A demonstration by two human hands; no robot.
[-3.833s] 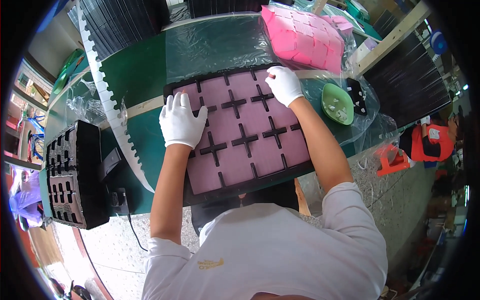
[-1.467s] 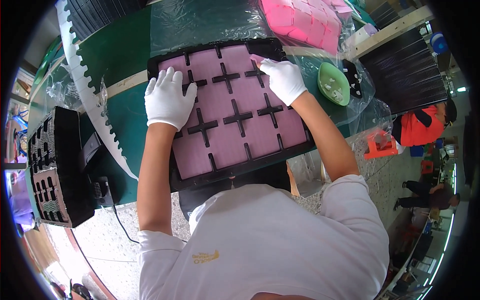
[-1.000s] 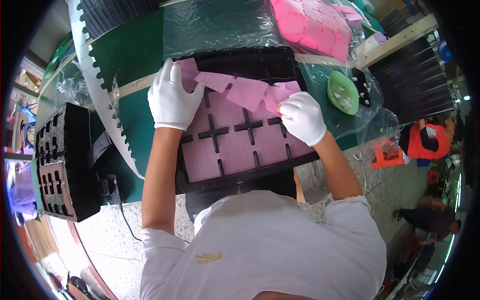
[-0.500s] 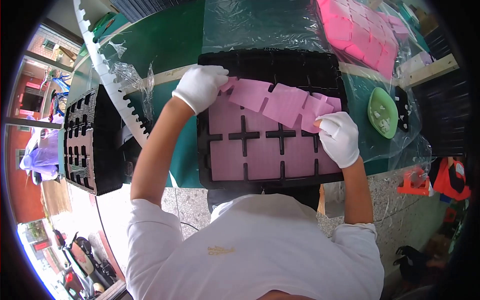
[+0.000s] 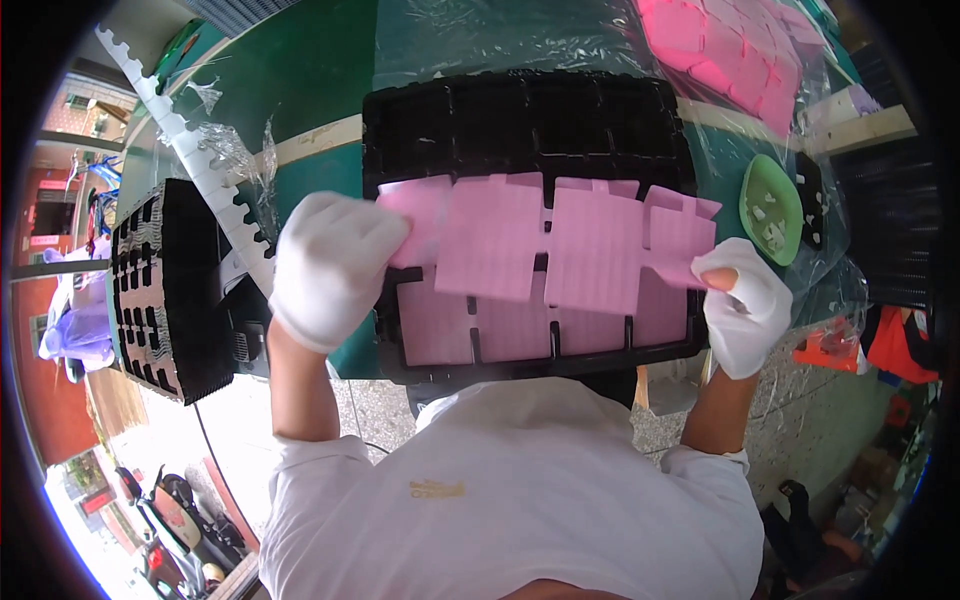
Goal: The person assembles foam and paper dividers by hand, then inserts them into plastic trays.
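We find tray (image 5: 500, 115) on table (image 5: 290, 70), foam sheet (image 5: 595, 245) over it, left hand (image 5: 335, 270) at sheet's left end, right hand (image 5: 745, 310) at right. We note bowl (image 5: 765, 173) right of tray, strip (image 5: 190, 148) left, foam bundle (image 5: 725, 50) behind, rightward.

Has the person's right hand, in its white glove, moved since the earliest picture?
Yes, downward in the view: against the light-green oval bowl, the right hand was slightly higher, and is now lower.

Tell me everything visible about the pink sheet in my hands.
The thin, pink, foamy sheet has slots dividing it into panels. It stretches over a black plastic tray, its ends gripped by the white-gloved left hand and white-gloved right hand. Whether it joins the pink layer beneath is unclear.
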